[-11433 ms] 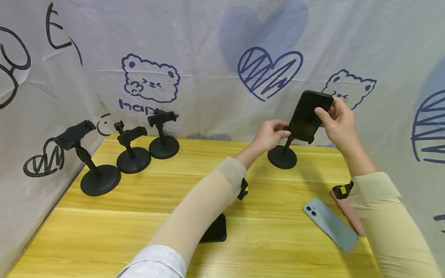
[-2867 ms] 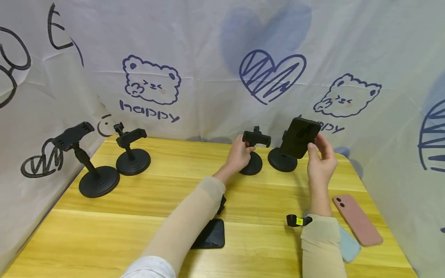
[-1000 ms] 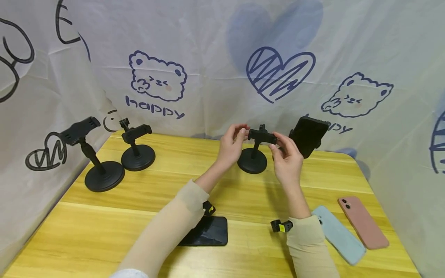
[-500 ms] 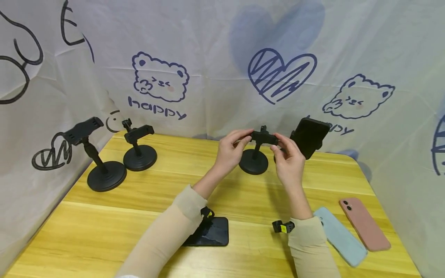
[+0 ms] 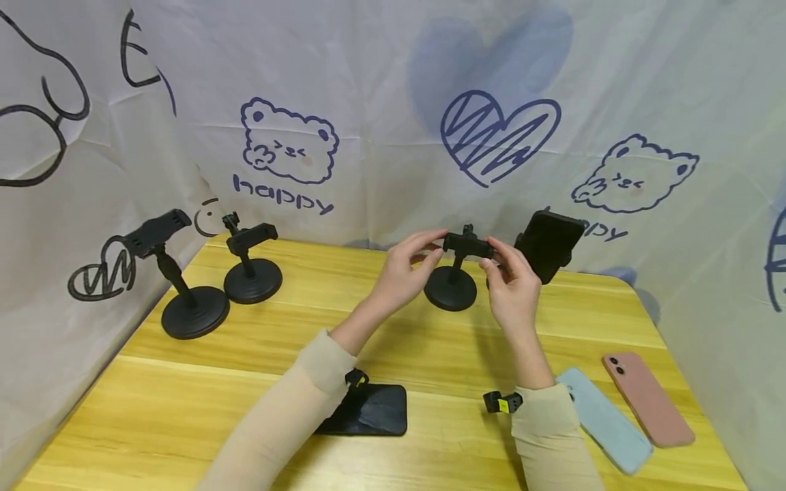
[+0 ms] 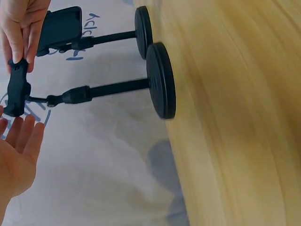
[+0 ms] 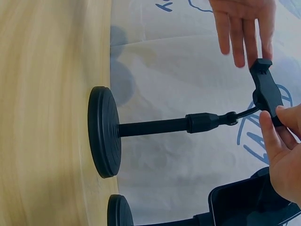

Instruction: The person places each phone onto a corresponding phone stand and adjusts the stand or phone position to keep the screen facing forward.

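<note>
A black phone stand (image 5: 450, 289) stands upright on a round base at the table's far side. Its phone clamp (image 5: 469, 245) has nothing in it. My right hand (image 5: 514, 290) pinches the clamp's right end between thumb and fingers. At the opposite end is my left hand (image 5: 400, 274); in the right wrist view, that left hand (image 7: 244, 23) has extended fingers, tips right at the clamp's end. Just right of this stand, a second stand holds a black phone (image 5: 549, 244), partly behind my right hand; its base is mostly hidden in the head view.
Two more black stands, one taller (image 5: 192, 314) and one shorter (image 5: 253, 281), are at the left. A black phone (image 5: 374, 410) lies near the front, partly under my left forearm. A light blue phone (image 5: 608, 423) and a pink phone (image 5: 651, 402) lie at the right.
The middle stand came over from the left group. My right hand left the mounted phone for this stand's clamp; my left hand went from its stem to the clamp's left end.
</note>
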A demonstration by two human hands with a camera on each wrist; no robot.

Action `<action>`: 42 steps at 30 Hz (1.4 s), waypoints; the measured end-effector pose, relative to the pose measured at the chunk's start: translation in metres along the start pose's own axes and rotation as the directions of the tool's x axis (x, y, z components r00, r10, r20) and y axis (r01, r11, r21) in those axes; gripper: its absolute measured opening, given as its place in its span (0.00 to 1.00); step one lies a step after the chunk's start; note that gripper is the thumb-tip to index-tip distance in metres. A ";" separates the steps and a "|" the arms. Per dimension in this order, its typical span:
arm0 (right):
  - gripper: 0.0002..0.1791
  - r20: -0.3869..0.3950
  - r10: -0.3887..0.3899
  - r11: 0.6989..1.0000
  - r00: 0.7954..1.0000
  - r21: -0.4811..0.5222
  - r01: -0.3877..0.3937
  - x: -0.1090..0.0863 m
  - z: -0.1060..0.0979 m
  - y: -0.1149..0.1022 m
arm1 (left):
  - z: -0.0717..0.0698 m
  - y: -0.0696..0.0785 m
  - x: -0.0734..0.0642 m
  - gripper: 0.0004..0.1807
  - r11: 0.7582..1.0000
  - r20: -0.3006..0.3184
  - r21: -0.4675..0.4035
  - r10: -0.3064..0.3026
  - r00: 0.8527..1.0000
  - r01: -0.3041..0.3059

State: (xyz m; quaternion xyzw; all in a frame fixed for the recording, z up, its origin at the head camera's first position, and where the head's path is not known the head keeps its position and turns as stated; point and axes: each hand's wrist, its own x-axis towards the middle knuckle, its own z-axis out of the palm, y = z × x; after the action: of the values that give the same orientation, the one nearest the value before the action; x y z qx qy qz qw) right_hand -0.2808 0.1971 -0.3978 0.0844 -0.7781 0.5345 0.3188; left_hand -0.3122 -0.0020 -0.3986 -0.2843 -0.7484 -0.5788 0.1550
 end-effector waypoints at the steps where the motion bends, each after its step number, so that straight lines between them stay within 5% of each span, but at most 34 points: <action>1: 0.20 0.000 0.002 1.000 1.000 -0.002 -0.002 0.000 0.000 0.000 | -0.004 0.001 -0.002 0.21 1.000 0.026 0.021 0.003 1.000 -0.004; 8: 0.21 0.001 0.014 1.000 1.000 -0.015 -0.014 0.000 -0.002 0.002 | -0.032 0.007 -0.022 0.25 0.967 0.173 0.236 0.050 0.984 -0.091; 16: 0.21 0.003 0.017 1.000 1.000 -0.014 -0.017 0.001 -0.003 0.001 | -0.059 0.012 -0.057 0.26 0.852 0.348 0.463 0.077 0.934 -0.243; 21: 0.21 0.002 0.024 0.999 1.000 -0.021 -0.024 0.002 -0.003 0.001 | -0.069 0.015 -0.081 0.29 0.772 0.509 0.548 -0.003 0.861 -0.321; 25: 0.22 0.011 0.036 0.999 0.999 -0.016 -0.036 0.002 -0.003 0.000 | -0.073 0.016 -0.101 0.31 0.739 0.601 0.570 -0.077 0.796 -0.359; 34: 0.21 0.013 0.043 0.999 0.999 -0.004 -0.043 0.001 -0.002 0.001 | -0.077 0.021 -0.137 0.42 0.751 0.726 0.561 -0.244 0.643 -0.349; 37: 0.21 0.012 0.043 0.999 0.999 -0.005 -0.043 0.000 -0.002 0.000 | -0.077 0.022 -0.145 0.46 0.743 0.736 0.580 -0.302 0.605 -0.335; 42: 0.21 0.015 0.045 0.999 0.999 -0.005 -0.044 -0.001 -0.001 -0.001 | -0.075 0.021 -0.154 0.49 0.731 0.746 0.592 -0.338 0.574 -0.339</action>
State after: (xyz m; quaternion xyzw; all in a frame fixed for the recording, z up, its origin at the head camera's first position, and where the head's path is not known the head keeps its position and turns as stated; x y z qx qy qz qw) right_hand -0.2790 0.1978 -0.3974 0.0704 -0.7834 0.5391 0.3012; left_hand -0.1847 -0.1080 -0.4473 -0.4404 -0.8881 -0.0619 -0.1159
